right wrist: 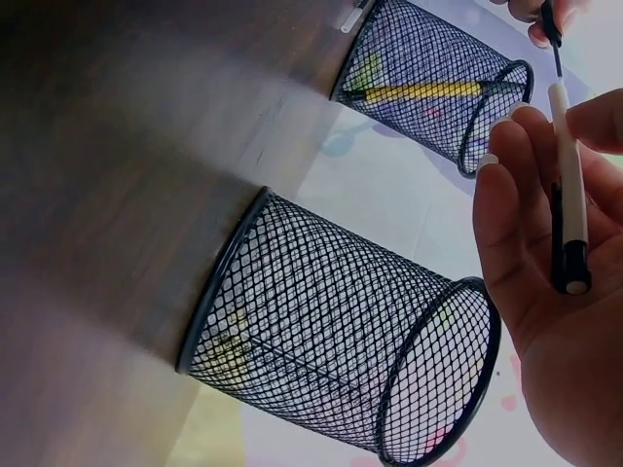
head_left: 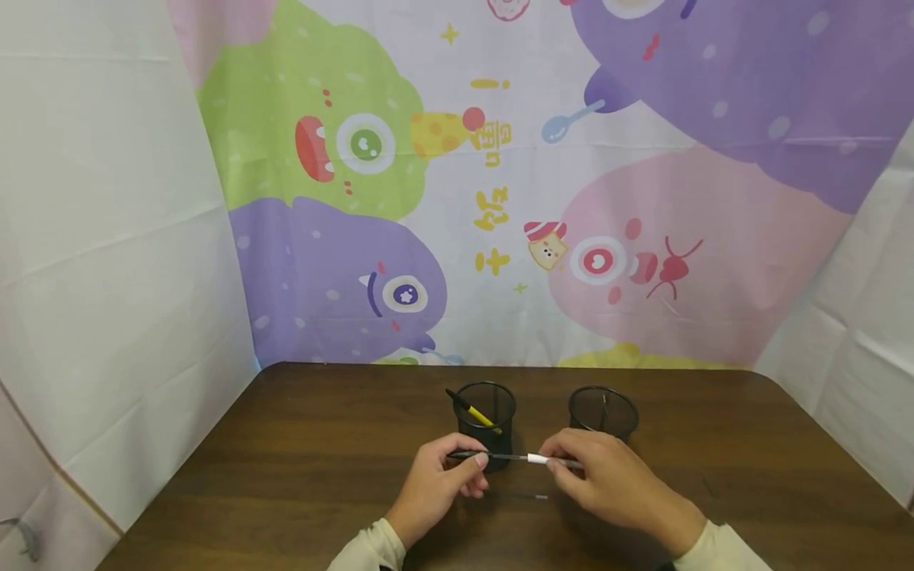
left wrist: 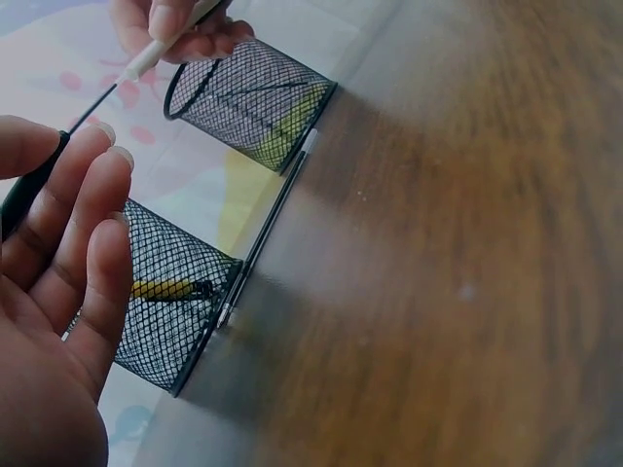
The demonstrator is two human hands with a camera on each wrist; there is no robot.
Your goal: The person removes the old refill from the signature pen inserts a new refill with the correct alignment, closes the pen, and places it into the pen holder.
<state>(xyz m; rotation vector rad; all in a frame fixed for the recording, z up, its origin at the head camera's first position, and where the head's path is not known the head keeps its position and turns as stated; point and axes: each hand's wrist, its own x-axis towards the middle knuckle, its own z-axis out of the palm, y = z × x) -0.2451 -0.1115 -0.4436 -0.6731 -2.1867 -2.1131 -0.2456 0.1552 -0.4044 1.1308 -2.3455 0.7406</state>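
My left hand (head_left: 437,482) pinches a black pen grip section (left wrist: 35,185) between thumb and fingers. A thin dark refill (left wrist: 94,106) sticks out of it towards the white pen barrel (right wrist: 571,180), which my right hand (head_left: 620,485) holds between thumb and fingers. The refill's far end meets the mouth of the barrel; how deep it sits inside is hidden. A black clip (right wrist: 558,233) runs along the barrel, and its back end lies over the right palm. Another slim dark refill (left wrist: 275,216) with a pale end lies on the table in front of the cups.
A black mesh pen cup (head_left: 485,392) behind the left hand holds a yellow and black pen (head_left: 477,412). Behind the right hand stands a second mesh cup (right wrist: 331,321) with a thin dark line showing in it. The brown table (head_left: 286,444) meets a cartoon-printed curtain (head_left: 500,317) at the back.
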